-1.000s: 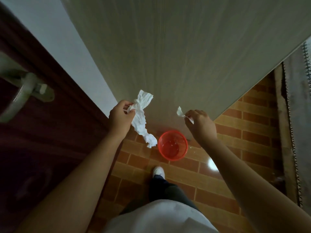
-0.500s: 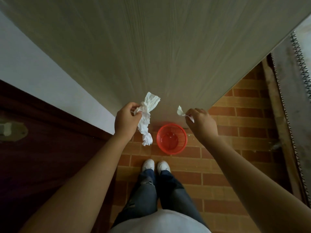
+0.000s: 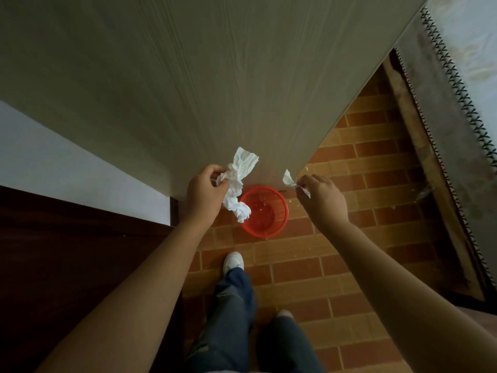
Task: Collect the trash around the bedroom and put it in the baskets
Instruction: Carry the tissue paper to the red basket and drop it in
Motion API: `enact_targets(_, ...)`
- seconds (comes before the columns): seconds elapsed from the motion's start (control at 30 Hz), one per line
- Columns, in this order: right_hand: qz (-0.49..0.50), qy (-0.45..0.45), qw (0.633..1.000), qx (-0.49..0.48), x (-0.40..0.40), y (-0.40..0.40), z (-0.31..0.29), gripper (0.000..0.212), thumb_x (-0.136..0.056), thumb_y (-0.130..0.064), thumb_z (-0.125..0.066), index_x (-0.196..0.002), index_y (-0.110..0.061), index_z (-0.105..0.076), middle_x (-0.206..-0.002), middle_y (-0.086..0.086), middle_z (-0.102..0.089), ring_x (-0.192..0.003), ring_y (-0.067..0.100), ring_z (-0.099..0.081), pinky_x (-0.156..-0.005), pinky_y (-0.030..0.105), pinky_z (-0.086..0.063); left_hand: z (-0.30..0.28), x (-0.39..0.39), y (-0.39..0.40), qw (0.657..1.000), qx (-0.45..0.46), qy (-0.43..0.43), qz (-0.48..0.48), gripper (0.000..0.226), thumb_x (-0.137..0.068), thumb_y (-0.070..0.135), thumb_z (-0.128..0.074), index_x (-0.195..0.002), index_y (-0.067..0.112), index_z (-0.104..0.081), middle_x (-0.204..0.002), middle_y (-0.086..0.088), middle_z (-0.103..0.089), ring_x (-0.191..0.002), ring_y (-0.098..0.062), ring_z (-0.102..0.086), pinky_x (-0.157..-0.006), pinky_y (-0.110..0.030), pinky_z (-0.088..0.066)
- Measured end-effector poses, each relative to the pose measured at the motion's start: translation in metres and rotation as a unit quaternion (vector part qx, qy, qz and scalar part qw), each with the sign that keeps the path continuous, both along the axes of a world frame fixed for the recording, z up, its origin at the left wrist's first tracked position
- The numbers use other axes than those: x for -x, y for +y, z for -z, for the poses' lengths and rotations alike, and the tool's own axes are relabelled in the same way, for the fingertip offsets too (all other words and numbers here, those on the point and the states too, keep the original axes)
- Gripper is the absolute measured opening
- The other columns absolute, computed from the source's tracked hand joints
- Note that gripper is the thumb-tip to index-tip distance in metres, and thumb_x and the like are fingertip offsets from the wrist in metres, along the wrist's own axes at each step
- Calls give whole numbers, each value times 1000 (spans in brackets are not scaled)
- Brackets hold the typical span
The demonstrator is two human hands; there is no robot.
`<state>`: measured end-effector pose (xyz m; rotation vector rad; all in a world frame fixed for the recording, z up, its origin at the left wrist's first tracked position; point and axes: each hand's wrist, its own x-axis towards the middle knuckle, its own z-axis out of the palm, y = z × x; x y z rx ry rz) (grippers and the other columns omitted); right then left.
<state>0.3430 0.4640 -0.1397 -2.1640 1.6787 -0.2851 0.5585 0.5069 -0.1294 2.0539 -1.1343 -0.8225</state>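
Observation:
A small red plastic basket stands on the brick-pattern floor against a pale wood-grain panel. My left hand grips a crumpled white tissue that dangles over the basket's left rim. My right hand, to the right of the basket and level with its far rim, pinches a small white paper scrap between its fingertips. The basket's inside looks nearly bare, with a few white specks.
The pale wood-grain panel rises straight ahead. A dark wooden door and white wall are at left. A bed edge with stitched grey cloth runs along the right. My feet stand just behind the basket. White crumbs dot the floor.
The view has tipped down and closer; the basket now sits between my hands. The tissue in my left hand has come over the basket's left rim. One foot has stepped forward.

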Motion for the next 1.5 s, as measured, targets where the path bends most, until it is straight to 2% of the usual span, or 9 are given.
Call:
enact_targets(0.33,8,-24,1000,-1,38,11,151,15,-85,-16,-58,-94,-7,-65,-89,10,-67,-83,27,-58,-56,27,-32,135,43,-12,998,49,27,-25,17,-84,9,-61,-101,10,-63,-91,0,-64,-84,-17,-62,-76,-34,-52)
enact_targets(0.6,46,-52,997,-16,48,4,292,15,-86,-16,-57,-95,-7,-65,-91,9,-67,-88,25,-57,-60,29,-38,278,52,-37,994,90,41,-49,18,-81,5,-61,-98,10,-63,-87,2,-64,-81,-18,-62,-78,-37,-52)
enact_targets(0.77,44,-50,998,-19,40,-10,376,16,-87,-18,-57,-96,-9,-65,-93,7,-66,-89,24,-57,-60,27,-34,382,52,-54,998,55,26,14,16,-78,9,-63,-93,14,-63,-87,-5,-68,-82,-27,-64,-78,-47,-54)
enact_targets(0.87,44,-51,998,-8,35,-19,417,15,-87,-19,-56,-94,-9,-64,-93,7,-66,-86,23,-56,-56,26,-30,432,51,-68,999,19,-20,45,16,-79,10,-62,-95,14,-61,-86,-2,-65,-80,-27,-63,-76,-42,-53)
enact_targets(1.0,62,-61,996,-1,35,-22,462,15,-87,-20,-55,-94,-10,-63,-95,8,-66,-88,25,-57,-60,29,-38,487,53,-82,993,-11,-65,97,15,-79,9,-62,-95,9,-61,-88,-8,-65,-82,-27,-59,-77,-37,-47)
enact_targets(1.1,67,-66,996,-3,39,-17,486,15,-87,-20,-55,-93,-10,-63,-94,9,-66,-89,28,-57,-62,30,-37,512,50,-79,967,-42,-200,154,18,-80,19,-64,-98,14,-66,-101,-9,-68,-105,-28,-56,-94,-35,-36)
enact_targets(1.17,67,-64,996,0,42,-13,496,15,-87,-20,-55,-92,-9,-63,-92,9,-66,-88,28,-57,-61,30,-38,522,45,-75,954,-53,-237,174,20,-80,26,-65,-98,18,-68,-113,-3,-65,-119,-23,-47,-106,-38,-24)
enact_targets(1.3,68,-54,996,16,43,-6,501,15,-88,-20,-56,-93,-10,-64,-91,8,-67,-89,25,-55,-59,28,-32,530,40,-70,953,-55,-235,180,25,-79,31,-69,-101,20,-71,-141,-3,-46,-137,-22,-26,-116,-50,-8)
enact_targets(1.5,46,-61,996,37,42,-12,500,14,-87,-18,-55,-92,-8,-65,-91,9,-68,-89,26,-56,-60,33,-42,526,32,-66,968,-51,-204,138,44,-80,26,-69,-123,22,-60,-156,-3,-20,-143,-28,-16,-117,-44,-16)
